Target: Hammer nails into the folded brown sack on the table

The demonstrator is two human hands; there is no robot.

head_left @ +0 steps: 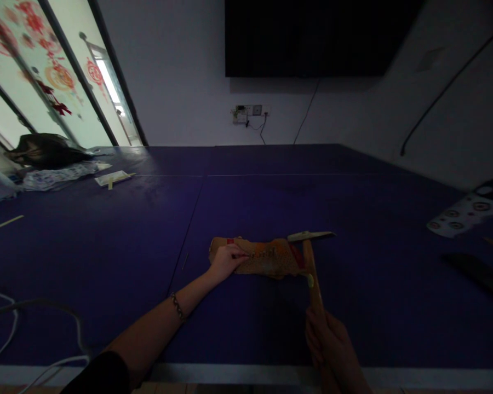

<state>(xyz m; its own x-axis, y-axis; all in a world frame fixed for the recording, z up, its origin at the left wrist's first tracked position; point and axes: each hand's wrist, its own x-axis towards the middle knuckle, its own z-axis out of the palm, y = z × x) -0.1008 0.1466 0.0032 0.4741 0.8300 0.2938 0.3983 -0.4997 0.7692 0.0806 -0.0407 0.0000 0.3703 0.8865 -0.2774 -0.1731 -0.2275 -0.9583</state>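
Observation:
My right hand (328, 339) is wrapped round the wooden handle of a hammer (311, 257). The hammer's metal head is up, beside the right end of a flat brown piece (267, 265) that looks like worn wood or cardboard with red patches. Over the left part of that piece, my left hand (228, 260) has its fingertips pinched together; whatever is between them is too small to name. A row of small dark bits (265, 253) runs along the piece, right of these fingertips. A thin nail-like sliver (184, 261) lies to the left.
The dark blue table (250, 202) stretches to the wall. Cables (14, 323) curl at the left front. A black bag (51, 150) and a white packet (113, 178) lie back left. On the right are a patterned cloth-like item (460, 216) and a dark flat object (472, 271).

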